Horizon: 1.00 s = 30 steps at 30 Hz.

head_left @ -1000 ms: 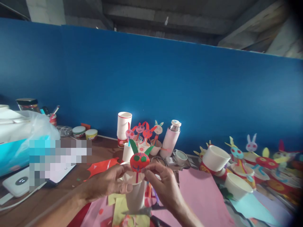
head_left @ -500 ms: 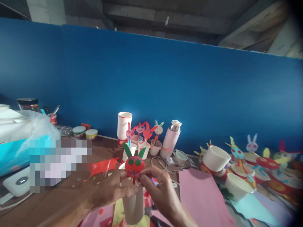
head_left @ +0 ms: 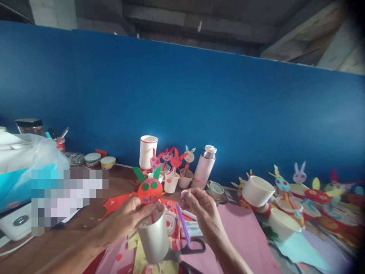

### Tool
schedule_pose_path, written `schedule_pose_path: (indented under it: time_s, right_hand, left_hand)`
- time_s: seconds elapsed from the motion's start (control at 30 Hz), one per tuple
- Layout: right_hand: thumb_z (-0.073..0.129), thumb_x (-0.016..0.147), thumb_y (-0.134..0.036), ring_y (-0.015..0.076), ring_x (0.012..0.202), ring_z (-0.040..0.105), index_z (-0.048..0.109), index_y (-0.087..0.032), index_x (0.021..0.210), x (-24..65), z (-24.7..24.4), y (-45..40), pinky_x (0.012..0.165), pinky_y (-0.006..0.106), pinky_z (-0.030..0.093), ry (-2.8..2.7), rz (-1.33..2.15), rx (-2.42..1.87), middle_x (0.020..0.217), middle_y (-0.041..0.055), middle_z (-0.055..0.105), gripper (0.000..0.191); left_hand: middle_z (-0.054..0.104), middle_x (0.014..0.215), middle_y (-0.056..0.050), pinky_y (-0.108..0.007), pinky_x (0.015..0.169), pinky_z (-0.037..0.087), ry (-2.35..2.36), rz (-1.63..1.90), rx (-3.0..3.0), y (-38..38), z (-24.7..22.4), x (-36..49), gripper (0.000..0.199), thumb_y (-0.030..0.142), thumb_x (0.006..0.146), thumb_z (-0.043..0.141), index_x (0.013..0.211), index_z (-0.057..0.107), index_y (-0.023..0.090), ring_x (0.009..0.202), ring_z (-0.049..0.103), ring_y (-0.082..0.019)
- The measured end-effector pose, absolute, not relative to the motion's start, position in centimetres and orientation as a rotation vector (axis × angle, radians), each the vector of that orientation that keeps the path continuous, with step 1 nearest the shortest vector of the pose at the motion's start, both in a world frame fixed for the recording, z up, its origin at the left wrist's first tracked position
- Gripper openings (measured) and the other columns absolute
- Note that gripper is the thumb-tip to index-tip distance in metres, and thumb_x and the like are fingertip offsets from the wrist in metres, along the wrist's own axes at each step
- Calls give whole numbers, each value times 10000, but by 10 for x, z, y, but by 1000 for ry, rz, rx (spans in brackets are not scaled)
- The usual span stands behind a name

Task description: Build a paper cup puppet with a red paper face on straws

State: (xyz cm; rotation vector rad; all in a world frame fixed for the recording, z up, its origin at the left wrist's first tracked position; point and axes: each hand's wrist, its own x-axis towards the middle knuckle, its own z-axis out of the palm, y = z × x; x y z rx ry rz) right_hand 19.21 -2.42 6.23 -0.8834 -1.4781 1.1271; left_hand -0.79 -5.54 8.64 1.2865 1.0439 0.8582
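A white paper cup (head_left: 154,239) is tilted in front of me, and my left hand (head_left: 125,217) grips it near the rim. Rising from the cup is a red paper rabbit head (head_left: 150,192) with green ears, green eyes and a drawn blue mouth. My left thumb lies just under this head; the other fingers are partly hidden behind it. To the right, apart from the cup, my right hand (head_left: 203,209) pinches a small pale pink disc (head_left: 184,193), seemingly paper, between thumb and fingers. Below it lie dark-handled scissors (head_left: 194,246) and a purple strip (head_left: 184,224).
Several finished rabbit cups (head_left: 171,182) stand behind, beside a stack of paper cups (head_left: 148,152) and a pink thermos (head_left: 204,167). Pink paper (head_left: 242,232) and more rabbit cups (head_left: 288,205) lie right. A roll of tape (head_left: 170,222) sits behind the held cup.
My right hand has moved away from the rabbit head to the right, with the pink disc in its fingers. The cup and rabbit have shifted left and the cup tilts more.
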Motion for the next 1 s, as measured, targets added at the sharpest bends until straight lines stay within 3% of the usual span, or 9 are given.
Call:
schedule_pose_path:
  time_s: [0.27, 0.53, 0.8, 1.0]
  right_hand:
    - [618, 715, -353, 100, 547, 482, 598, -138, 620, 189, 53, -14, 553, 214, 367, -1479, 1328, -912, 576, -2, 566, 237]
    - [636, 708, -324, 104, 571, 510, 574, -141, 627, 185, 42, -12, 582, 216, 378, -1361, 1427, -906, 606, 7, 599, 209]
    - [609, 711, -236, 97, 533, 502, 549, -142, 635, 179, 39, -14, 548, 208, 374, -1374, 1372, -914, 559, -9, 583, 135]
    - [578, 725, -177, 100, 551, 504, 524, -158, 724, 174, 34, -15, 545, 211, 379, -1372, 1309, -876, 586, -28, 562, 58]
  left_hand:
    - [692, 982, -62, -303, 813, 439, 1129, 926, 1383, -49, 78, -18, 314, 427, 769, 554, 920, 674, 180, 966, 593, -251]
    - [705, 963, -68, -312, 801, 463, 1135, 956, 1426, -49, 76, -16, 349, 452, 759, 547, 905, 684, 166, 934, 615, -261]
    - [710, 887, -52, -255, 694, 466, 1163, 962, 1506, -53, 83, -11, 356, 456, 745, 541, 893, 694, 171, 873, 606, -243]
    - [685, 775, -56, -250, 634, 445, 1115, 899, 1423, -55, 88, -11, 378, 478, 732, 561, 844, 679, 137, 744, 598, -212]
